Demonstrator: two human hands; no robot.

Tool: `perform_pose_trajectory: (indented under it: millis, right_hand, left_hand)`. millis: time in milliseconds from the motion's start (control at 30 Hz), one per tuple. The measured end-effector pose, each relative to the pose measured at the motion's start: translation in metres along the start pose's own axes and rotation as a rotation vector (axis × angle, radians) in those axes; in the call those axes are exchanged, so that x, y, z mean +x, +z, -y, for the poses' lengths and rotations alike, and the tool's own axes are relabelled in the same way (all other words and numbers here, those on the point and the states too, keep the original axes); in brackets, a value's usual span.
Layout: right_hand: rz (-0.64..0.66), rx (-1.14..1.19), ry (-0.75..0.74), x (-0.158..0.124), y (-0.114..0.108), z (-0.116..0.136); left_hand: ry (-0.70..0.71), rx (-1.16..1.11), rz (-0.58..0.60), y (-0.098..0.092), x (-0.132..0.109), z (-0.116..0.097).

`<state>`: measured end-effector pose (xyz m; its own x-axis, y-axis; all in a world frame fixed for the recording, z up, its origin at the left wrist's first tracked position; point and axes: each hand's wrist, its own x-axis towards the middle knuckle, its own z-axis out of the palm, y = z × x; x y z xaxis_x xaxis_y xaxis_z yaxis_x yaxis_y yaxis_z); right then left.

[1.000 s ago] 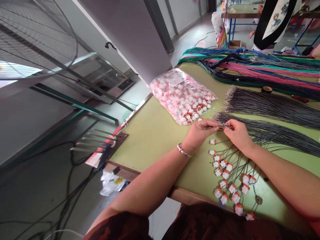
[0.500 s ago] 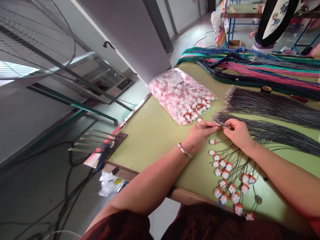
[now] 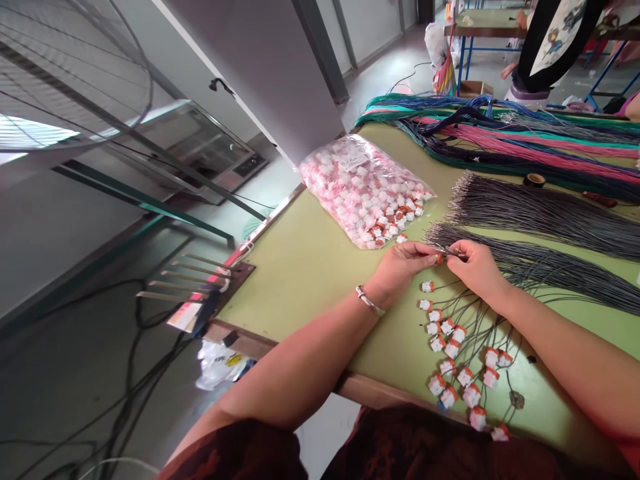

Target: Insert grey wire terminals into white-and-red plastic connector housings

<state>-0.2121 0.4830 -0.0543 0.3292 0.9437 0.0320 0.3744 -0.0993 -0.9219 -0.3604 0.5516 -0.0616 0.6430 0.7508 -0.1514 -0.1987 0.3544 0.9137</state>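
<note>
My left hand (image 3: 407,265) pinches a small orange and white connector (image 3: 439,259) between thumb and fingers. Close beside it, my right hand (image 3: 475,265) is closed on dark wires with metal tips. Just beyond both hands lies a bundle of black wires (image 3: 550,267), its tips toward the left. Several white and orange connectors (image 3: 465,377) on dark wires are spread on the green table (image 3: 295,267) below my right hand. Left of the bundle is a clear bag (image 3: 365,187) full of similar connectors, and one loose connector (image 3: 401,238) lies at its corner.
A second black wire bundle (image 3: 540,210) and long coloured wires (image 3: 525,143) lie farther back, with a tape roll (image 3: 534,179) between them. A pronged metal rack (image 3: 220,287) stands at the table's left edge. A fan (image 3: 75,73) is at upper left; a person (image 3: 560,40) is beyond.
The view has shifted slightly. Both hands stay close together, with the fingers and wire tips between them only slightly moved.
</note>
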Motion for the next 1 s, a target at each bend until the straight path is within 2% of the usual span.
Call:
perform_pose_trajectory:
  millis: [233, 467, 1000]
  right_hand:
    - [-0.014, -0.012, -0.012, 0.0011, 0.0011, -0.0008]
    - [0.023, -0.093, -0.022, -0.0005, -0.0005, 0.0022]
    - [0.03, -0.108, 0.022, 0.0008, -0.0015, 0.0069]
  left_hand:
    - [0.02, -0.065, -0.004, 0.0036, 0.0004, 0.003]
    - [0.102, 0.092, -0.019, 0.0048, 0.0006, 0.0021]
    - [0.091, 0.169, -0.006, 0.0008, 0.0, -0.0037]
